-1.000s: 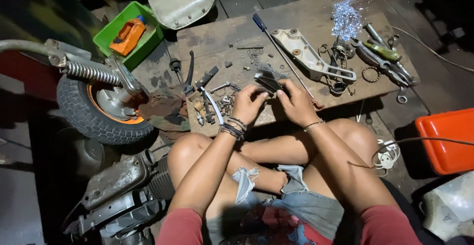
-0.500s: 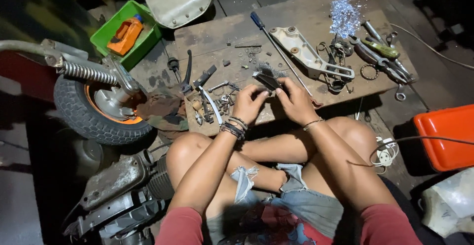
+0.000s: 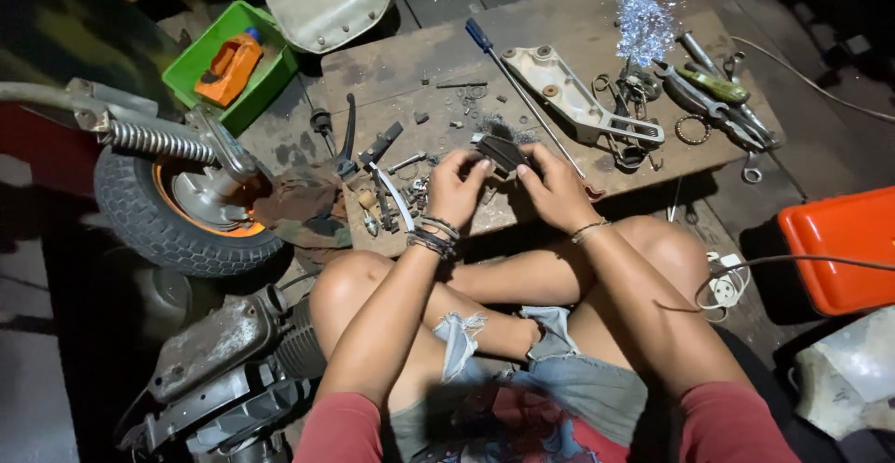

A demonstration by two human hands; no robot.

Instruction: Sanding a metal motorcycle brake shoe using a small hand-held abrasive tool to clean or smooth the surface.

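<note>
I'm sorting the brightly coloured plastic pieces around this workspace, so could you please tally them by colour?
Green: 1, the green bin at upper left.
Orange: 2, the orange tool lying in that bin and the orange container at right.
Blue: 1, the blue screwdriver handle on the wooden board.
Total: 4.

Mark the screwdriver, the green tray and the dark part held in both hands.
screwdriver [image 3: 478, 35], head view, on its blue handle.
green tray [image 3: 183, 73], head view, on its left rim.
dark part [image 3: 502, 152], head view, on its top face.
</note>
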